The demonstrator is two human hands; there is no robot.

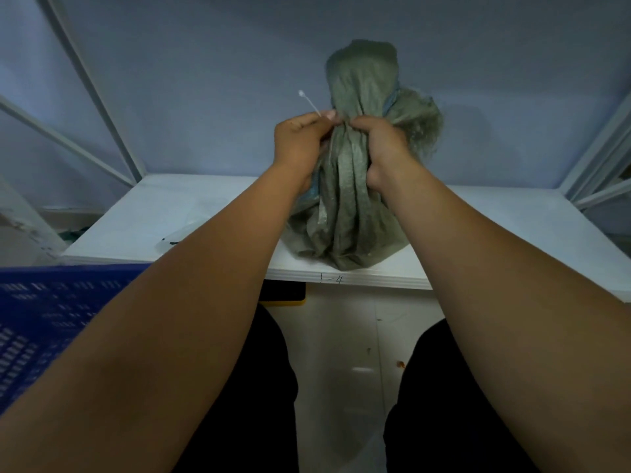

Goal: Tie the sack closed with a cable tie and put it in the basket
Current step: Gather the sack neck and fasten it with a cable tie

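Observation:
A grey-green woven sack [345, 220] stands upright on the white table [205, 206], its neck gathered into a bunch with the loose top flaring above. My right hand [382, 145] grips the gathered neck from the right. My left hand [300, 141] is at the neck's left side and pinches a thin white cable tie [309, 102], whose free end sticks up and to the left. Where the tie runs around the neck is hidden by my fingers. The blue slotted basket [44, 315] sits low at the left, beside the table.
White metal shelf posts [102, 93] rise at the back left and right of the table. A clear plastic bag [177, 238] lies on the table near its left front edge. Below the table edge are my dark-clad legs and a pale floor.

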